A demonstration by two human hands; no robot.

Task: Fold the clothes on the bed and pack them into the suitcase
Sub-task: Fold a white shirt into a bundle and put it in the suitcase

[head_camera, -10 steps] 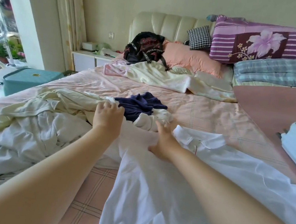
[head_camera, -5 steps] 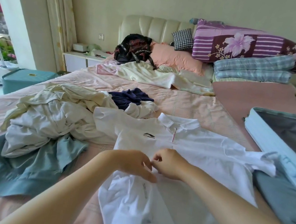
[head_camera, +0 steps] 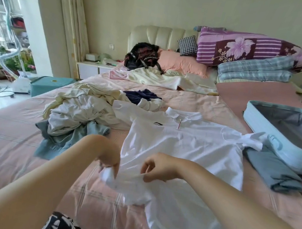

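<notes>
White polo shirt (head_camera: 190, 149) spread face-up on the bed (head_camera: 5, 141), collar at the far end. Left hand (head_camera: 109, 158) gripping the bunched near hem, right hand (head_camera: 158, 167) pinching the same edge, near each other but apart. Light-blue suitcase (head_camera: 296, 159) lying open at right, grey lining showing. Folded grey garment (head_camera: 271, 169) just beside it, outside. Unfolded pile (head_camera: 80, 111) at left.

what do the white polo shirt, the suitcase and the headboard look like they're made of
White polo shirt: thin, soft knit cloth, perhaps cotton or a blend; matte, it creases and bunches at the hem.
Suitcase: hard plastic shell, pale blue, smooth with a faint sheen, rigid edges.
Headboard: padded leather or imitation, cream, slightly glossy over vertical channels; which, I cannot tell.
</notes>
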